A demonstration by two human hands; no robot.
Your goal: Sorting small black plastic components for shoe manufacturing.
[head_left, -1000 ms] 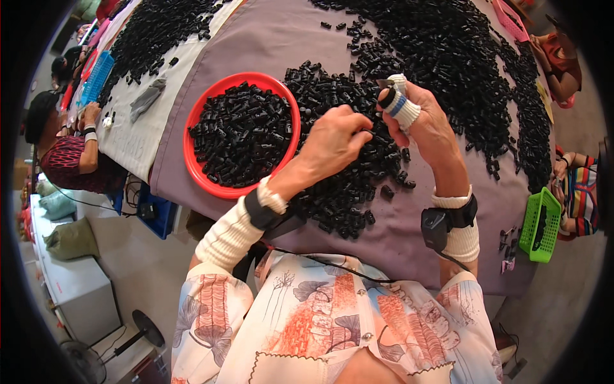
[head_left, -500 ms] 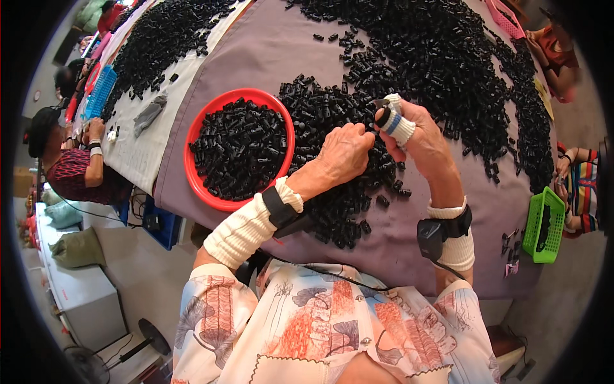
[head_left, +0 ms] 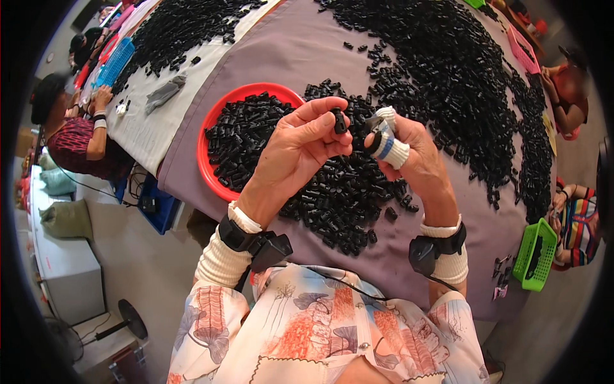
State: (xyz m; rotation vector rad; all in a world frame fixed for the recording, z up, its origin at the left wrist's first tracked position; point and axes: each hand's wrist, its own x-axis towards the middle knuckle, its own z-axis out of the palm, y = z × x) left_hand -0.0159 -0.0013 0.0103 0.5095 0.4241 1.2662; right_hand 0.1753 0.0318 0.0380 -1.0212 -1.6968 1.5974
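Between the thumb and fingertips of my left hand (head_left: 288, 150) is a small black cylindrical plastic part (head_left: 339, 120), held upright with a hole or notch showing. Close beside it, my right hand (head_left: 419, 147) is closed, its thumb in a white knitted sleeve (head_left: 391, 151) with a blue stripe. A short grey metal piece that looks like a small blade (head_left: 373, 121) pokes out of that grip; most of it is hidden. Below both hands spreads a heap of similar black parts (head_left: 348, 198). A red basin (head_left: 203, 150) full of them stands behind my left hand.
Larger heaps of black parts (head_left: 448, 70) cover the far side of the mauve-covered table (head_left: 409, 256). A green basket (head_left: 535, 256) sits at the right edge, a pink one (head_left: 523, 48) farther back. Other people work at the left and right. A grey cloth (head_left: 165, 93) lies left.
My left hand has turned palm up and moved left and slightly up, now showing the black part in its fingers. My right hand has shifted slightly down. The whole view has swung a little.
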